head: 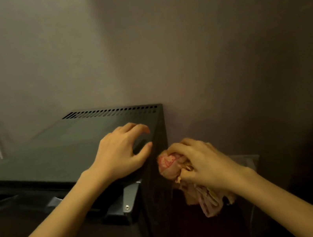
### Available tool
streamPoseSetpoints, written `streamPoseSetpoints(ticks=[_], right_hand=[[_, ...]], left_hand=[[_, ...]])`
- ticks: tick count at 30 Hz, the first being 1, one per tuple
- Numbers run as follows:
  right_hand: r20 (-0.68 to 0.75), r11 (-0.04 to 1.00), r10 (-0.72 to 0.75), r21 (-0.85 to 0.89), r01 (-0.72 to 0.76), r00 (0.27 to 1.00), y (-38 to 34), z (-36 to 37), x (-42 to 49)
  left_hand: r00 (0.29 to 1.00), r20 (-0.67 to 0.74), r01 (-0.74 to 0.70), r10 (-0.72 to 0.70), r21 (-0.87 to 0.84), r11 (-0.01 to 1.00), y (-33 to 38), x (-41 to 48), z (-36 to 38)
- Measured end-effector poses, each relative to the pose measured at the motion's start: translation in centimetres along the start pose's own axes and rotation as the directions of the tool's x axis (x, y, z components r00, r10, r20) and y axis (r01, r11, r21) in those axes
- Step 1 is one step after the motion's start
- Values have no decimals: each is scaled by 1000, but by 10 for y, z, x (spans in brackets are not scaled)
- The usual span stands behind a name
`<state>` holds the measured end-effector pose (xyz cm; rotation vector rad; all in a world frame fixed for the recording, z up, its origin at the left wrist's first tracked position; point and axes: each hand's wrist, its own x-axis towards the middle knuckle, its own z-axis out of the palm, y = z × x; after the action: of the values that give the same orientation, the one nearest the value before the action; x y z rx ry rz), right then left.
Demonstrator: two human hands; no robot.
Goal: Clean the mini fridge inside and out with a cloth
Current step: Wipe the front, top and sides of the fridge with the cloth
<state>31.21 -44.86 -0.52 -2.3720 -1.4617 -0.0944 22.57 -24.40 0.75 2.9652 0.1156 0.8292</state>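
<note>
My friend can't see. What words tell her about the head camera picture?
The right hand grips a bunched pink cloth at the right side of the dark mini fridge. The left hand rests on the fridge's top near that edge, fingers curved. Vent slots run along the top's back.

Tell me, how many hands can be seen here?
2. The left hand rests on the mini fridge's top, near its right edge. The right hand grips a bunched pink cloth beside the fridge's right side. None seems hidden.
</note>
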Motion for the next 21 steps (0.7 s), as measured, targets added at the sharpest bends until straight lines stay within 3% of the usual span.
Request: streamPoseSetpoints(ticks=[9, 21], right_hand=[[-189, 972, -15, 229, 59, 982, -28, 45, -17], [-226, 944, -10, 320, 84, 974, -33, 59, -11]], left_hand=[[995, 58, 76, -78, 34, 997, 11, 40, 5], [993, 114, 30, -39, 79, 996, 1, 70, 22]])
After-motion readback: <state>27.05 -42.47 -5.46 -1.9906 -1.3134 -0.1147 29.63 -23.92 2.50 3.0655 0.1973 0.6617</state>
